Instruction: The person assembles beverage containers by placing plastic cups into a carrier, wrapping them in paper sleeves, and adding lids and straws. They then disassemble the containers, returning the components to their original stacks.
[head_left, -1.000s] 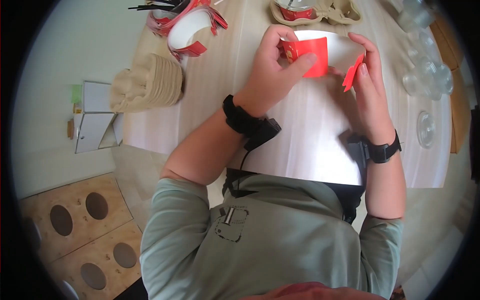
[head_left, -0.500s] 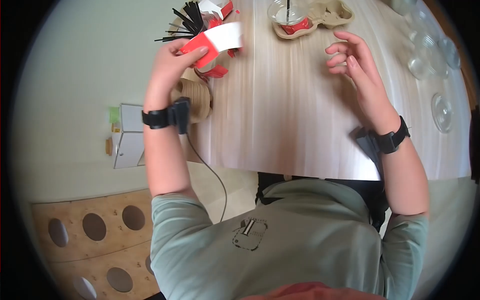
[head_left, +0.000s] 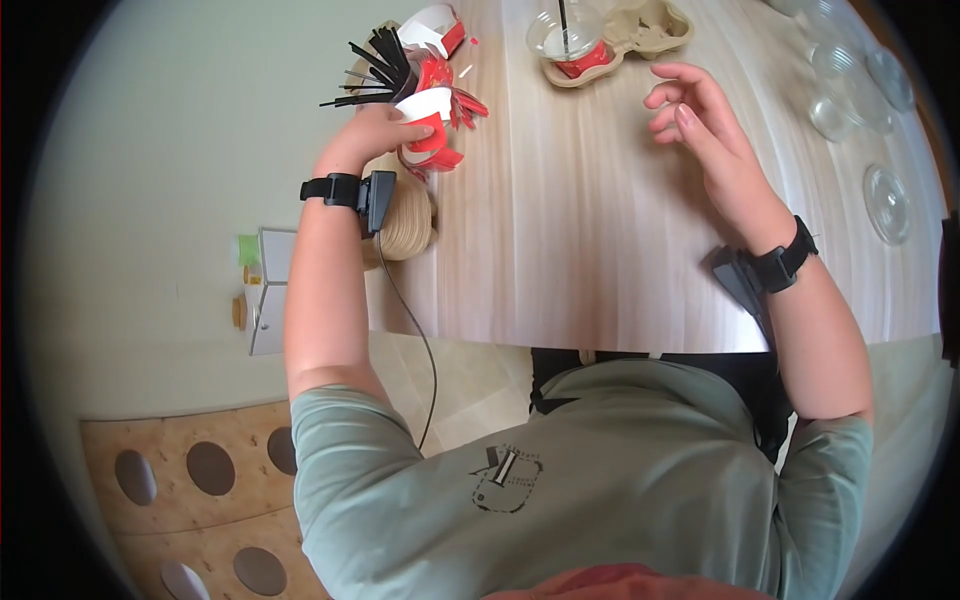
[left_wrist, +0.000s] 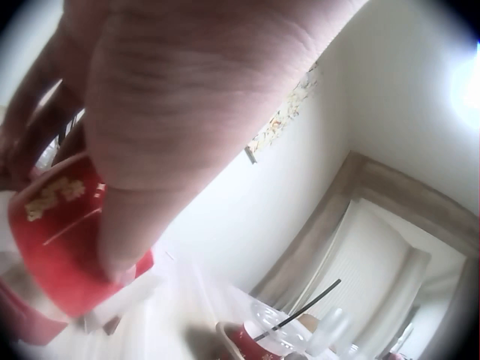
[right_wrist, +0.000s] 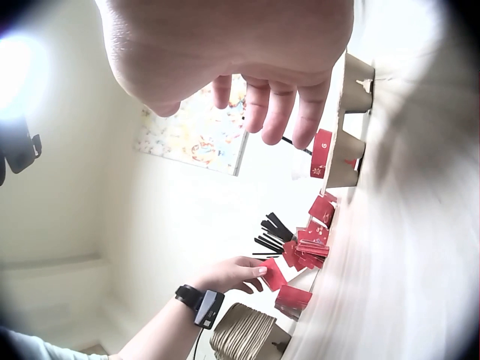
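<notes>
At the table's left side, my left hand point(head_left: 372, 138) pinches a red and white paper cup sleeve point(head_left: 428, 134), thumb across its red face. Gold print shows on that red sleeve point(left_wrist: 64, 247) in the left wrist view. It overlaps a pile of similar red sleeves point(head_left: 440, 162) in the head view, beside a bunch of black straws point(head_left: 385, 68). My right hand point(head_left: 712, 130) holds nothing; its fingers are loosely bent above the right part of the table.
A pulp cup carrier point(head_left: 650, 32) at the back holds a clear cup point(head_left: 565, 38) with a red sleeve and black straw. Stacked pulp carriers point(head_left: 405, 220) stand by my left wrist. Clear cups point(head_left: 845, 80) and a clear lid point(head_left: 887, 205) lie on the right.
Both hands were at the sleeve in front of me. My right hand has let go, and my left hand has carried the sleeve leftward to the sleeve pile, lowering it there.
</notes>
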